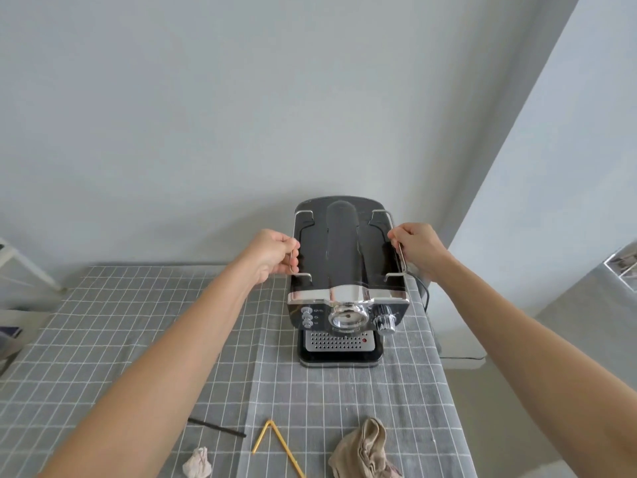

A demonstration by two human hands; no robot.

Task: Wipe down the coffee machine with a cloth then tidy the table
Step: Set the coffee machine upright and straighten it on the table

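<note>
A black and chrome coffee machine [348,270] stands at the far right of the table, its front facing me. My left hand [272,253] grips the thin metal rail on the left edge of the machine's top. My right hand [417,248] grips the matching rail on the right edge. A crumpled beige cloth [363,450] lies on the table near the front edge, apart from both hands.
The table has a grey checked tablecloth [120,339]. Near its front edge lie a bent yellow straw [272,443], a black stick [217,427] and a small crumpled tissue [198,464]. A white wall stands just behind the machine. A black cord [424,291] hangs off the right side.
</note>
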